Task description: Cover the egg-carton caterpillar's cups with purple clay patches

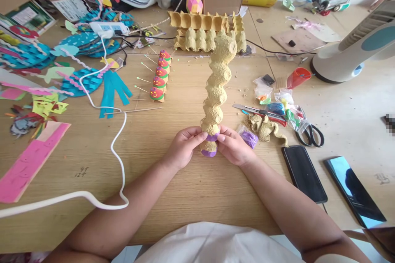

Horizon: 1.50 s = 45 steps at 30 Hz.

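Observation:
A long strip of egg carton, tan and bumpy, stretches away from me over the table. My left hand pinches its near end from the left, thumb on top. From the other side my right hand grips the same end, with the thumb beside a purple patch. Purple clay covers part of the two nearest bumps. Just right of my right hand lies a bag of purple clay. Torn carton scraps sit behind that bag.
A painted carton caterpillar with pins stands left of centre. More egg carton lies at the back. A utility knife, scissors, phone and lamp base are on the right. A white cable crosses the left side.

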{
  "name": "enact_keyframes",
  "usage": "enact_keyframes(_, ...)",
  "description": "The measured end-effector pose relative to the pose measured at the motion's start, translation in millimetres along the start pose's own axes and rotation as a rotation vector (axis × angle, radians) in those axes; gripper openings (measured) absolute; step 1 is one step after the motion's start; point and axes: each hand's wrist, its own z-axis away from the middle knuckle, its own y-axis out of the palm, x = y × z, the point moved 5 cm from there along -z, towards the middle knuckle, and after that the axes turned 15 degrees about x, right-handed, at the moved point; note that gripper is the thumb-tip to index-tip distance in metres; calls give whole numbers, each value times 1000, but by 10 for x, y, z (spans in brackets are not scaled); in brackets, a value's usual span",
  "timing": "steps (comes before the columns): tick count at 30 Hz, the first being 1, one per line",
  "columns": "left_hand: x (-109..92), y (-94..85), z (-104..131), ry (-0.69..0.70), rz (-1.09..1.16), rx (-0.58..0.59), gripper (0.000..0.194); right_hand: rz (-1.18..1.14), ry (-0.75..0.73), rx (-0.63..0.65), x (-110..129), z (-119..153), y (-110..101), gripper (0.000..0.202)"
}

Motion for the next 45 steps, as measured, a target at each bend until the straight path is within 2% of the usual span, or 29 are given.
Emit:
enact_keyframes(9, -8, -36, 19, 27, -172, -14, 31, -6, 4, -75, -42, 2, -4, 36)
enact_keyframes(19, -12, -35, 26, 31, -286, 35, 28, -34, 22, -31, -26, -7, -9, 28)
enact_keyframes(31, 71, -64, 8, 12, -102, 5, 28, -39, 38, -36, -20, -1, -36, 32)
enact_keyframes(36, 34, -45, 3, -5, 19, -83, 31, 3, 26, -2, 0, -14, 8, 37)
enact_keyframes(39, 10, -35, -3, -16, 103, -131, 33, 33, 28, -31, -3, -17, 18, 35)
enact_keyframes(45, 8, -6, -8, -38, 140, -96, 30, 50, 32, -83, -9, -8, 22, 36)
